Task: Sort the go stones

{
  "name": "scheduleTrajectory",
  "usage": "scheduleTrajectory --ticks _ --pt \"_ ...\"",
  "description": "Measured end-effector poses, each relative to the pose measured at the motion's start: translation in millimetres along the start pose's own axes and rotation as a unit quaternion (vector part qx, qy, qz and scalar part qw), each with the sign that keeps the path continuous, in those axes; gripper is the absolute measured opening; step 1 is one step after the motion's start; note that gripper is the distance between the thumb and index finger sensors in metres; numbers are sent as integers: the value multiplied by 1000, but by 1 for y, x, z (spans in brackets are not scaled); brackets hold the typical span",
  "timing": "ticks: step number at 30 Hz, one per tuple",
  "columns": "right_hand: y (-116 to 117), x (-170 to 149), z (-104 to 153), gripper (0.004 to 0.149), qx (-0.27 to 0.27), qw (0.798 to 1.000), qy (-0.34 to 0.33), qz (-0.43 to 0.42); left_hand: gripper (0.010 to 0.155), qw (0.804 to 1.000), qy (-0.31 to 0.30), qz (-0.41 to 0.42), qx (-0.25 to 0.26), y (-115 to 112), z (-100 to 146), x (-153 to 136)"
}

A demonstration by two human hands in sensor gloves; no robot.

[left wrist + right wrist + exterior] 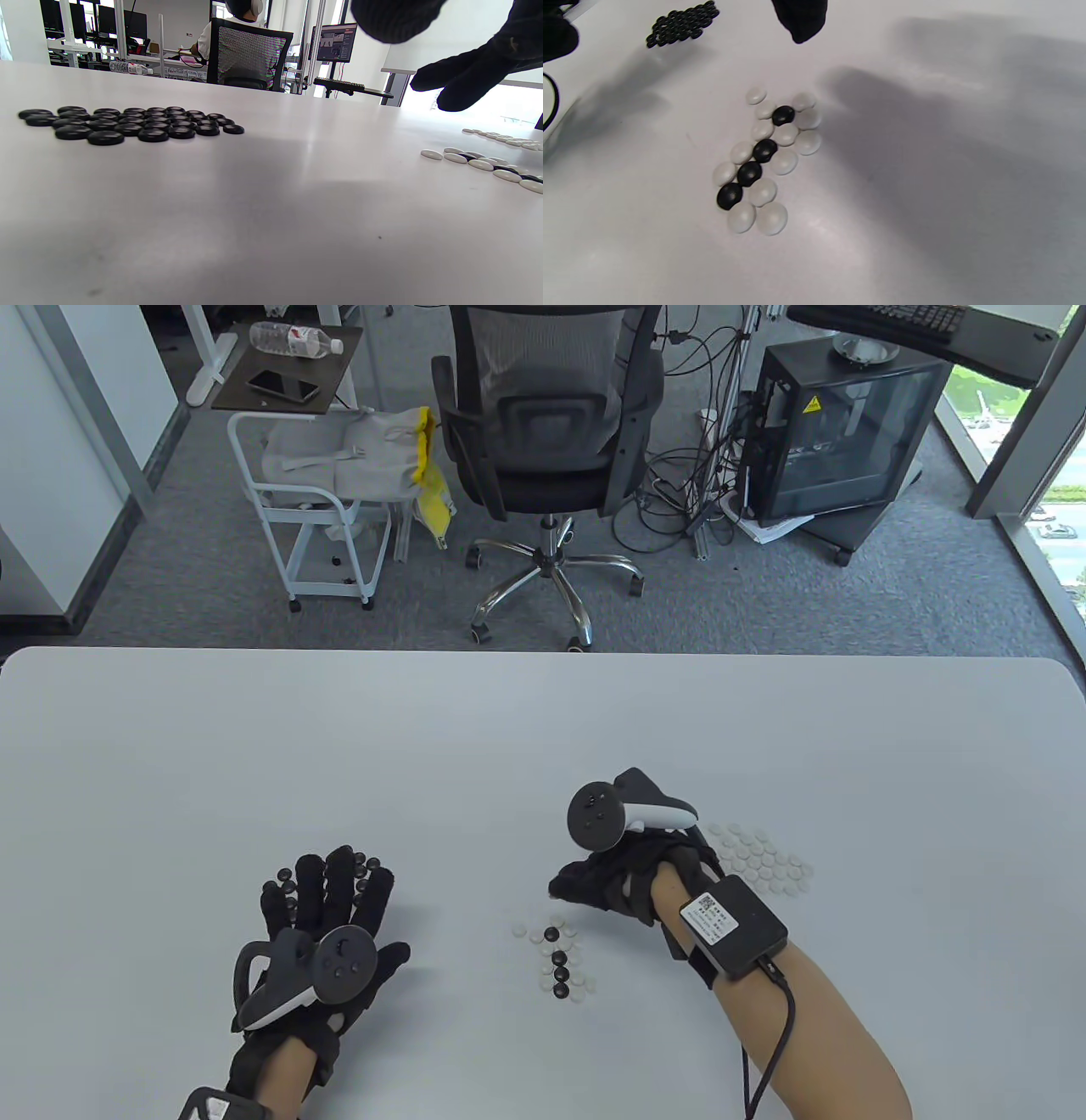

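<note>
I judge the sorting mostly done. The black pile (127, 123) lies gathered on the tabletop (509, 729) under my left hand (327, 916), which rests flat with its grip released, fingers straight over the stones. The white pile (764, 857) sits on the far right, just beside my right hand (619, 882). Between the hands the mixed cluster (765, 159) remains: four black stones in a line, with about a dozen white ones touching around them. My right hand hangs just above that cluster's far end, its fingers curled downward; whether they pinch a stone I cannot tell. What is left, in my view, is clearing this last cluster into the two piles.
</note>
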State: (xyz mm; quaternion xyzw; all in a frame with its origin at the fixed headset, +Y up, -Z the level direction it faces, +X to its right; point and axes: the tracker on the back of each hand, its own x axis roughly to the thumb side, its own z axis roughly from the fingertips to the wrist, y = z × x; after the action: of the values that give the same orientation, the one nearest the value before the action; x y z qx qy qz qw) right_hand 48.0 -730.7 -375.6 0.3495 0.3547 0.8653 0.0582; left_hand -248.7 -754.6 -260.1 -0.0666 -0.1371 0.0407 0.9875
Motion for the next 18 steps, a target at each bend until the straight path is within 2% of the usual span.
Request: scheduleTrajectory --ticks 4,9,15,18 --pt "17 25 -17 69 38 998 -40 23 81 1000 0 3 3 0 0 -1" --pt "29 30 -34 71 60 997 -46 21 81 1000 1 7 4 1 1 -3" --pt "23 13 -40 70 43 999 5 30 81 1000 2 13 5 1 2 -5" --pt "13 -11 -36 70 27 998 53 11 81 1000 3 14 5 1 2 -5"
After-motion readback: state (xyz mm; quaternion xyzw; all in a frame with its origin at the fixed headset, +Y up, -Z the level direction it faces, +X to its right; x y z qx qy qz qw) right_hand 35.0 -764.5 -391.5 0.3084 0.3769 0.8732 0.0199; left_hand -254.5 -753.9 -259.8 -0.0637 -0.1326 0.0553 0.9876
